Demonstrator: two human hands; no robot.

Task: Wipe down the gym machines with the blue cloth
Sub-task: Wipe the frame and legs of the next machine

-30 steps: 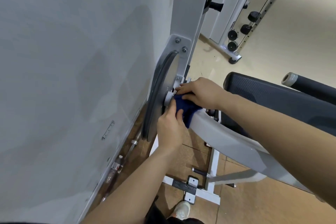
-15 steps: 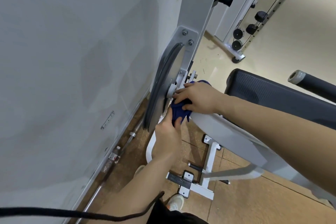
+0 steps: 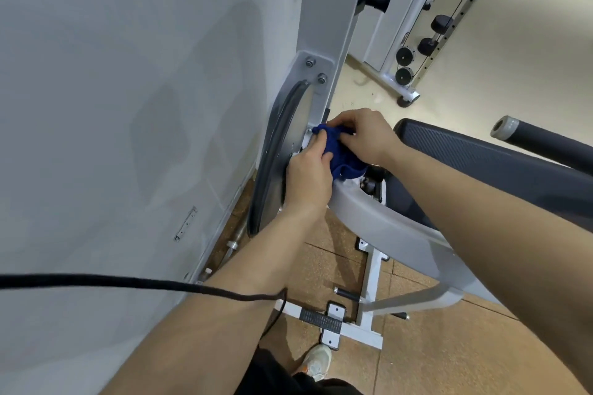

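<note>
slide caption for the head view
Left hand and right hand grip the blue cloth against a white gym machine beside its grey wheel.

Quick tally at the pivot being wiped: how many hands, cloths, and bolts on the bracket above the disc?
hands: 2 (left hand, right hand)
blue cloth: 1
bracket bolts: 2
total: 5

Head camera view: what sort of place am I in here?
Most likely a gym: a black padded bench, cable pulleys behind it, and a big metal wheel on the machine that the blue cloth is pressed to.
</note>
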